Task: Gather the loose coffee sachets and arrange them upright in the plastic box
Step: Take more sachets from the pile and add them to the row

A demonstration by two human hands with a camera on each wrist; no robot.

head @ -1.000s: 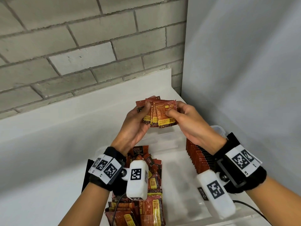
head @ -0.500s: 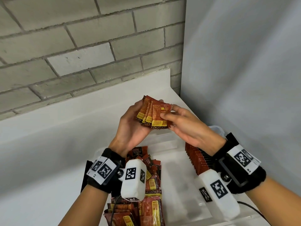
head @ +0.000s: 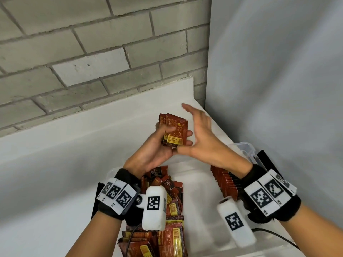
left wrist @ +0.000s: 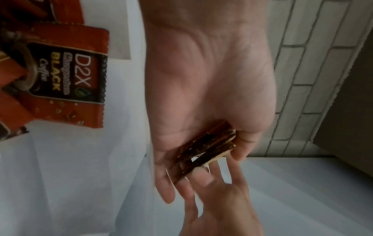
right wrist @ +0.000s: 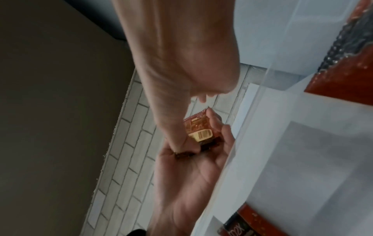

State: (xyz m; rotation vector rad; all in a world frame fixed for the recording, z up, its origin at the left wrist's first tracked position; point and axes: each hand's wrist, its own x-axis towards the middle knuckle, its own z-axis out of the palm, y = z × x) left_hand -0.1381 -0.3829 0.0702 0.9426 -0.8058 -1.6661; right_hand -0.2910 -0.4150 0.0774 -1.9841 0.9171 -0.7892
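My left hand [head: 176, 135] grips a small stack of red-brown coffee sachets [head: 175, 127] above the far end of the clear plastic box [head: 243, 146], thumb across the front. My right hand [head: 194, 127] is open beside the stack, fingers spread, with its thumb touching the stack's lower edge. In the left wrist view the stack's edges [left wrist: 210, 148] sit between my palm and fingers. The right wrist view shows the yellow-labelled sachets [right wrist: 199, 132] in my left hand [right wrist: 191, 167]. A row of upright sachets [head: 224, 182] lines the box's right side. Loose sachets [head: 167, 210] are piled at its left.
A grey brick wall [head: 92, 52] rises behind a white ledge [head: 92, 123]. A pale panel [head: 278, 89] closes the right side. A black cable [head: 278, 236] trails by the box's near right corner. A D2X sachet [left wrist: 66, 76] tops the pile.
My right hand has let go of the stack and spread open beside it. My left hand has closed the fanned sachets into one tight stack.
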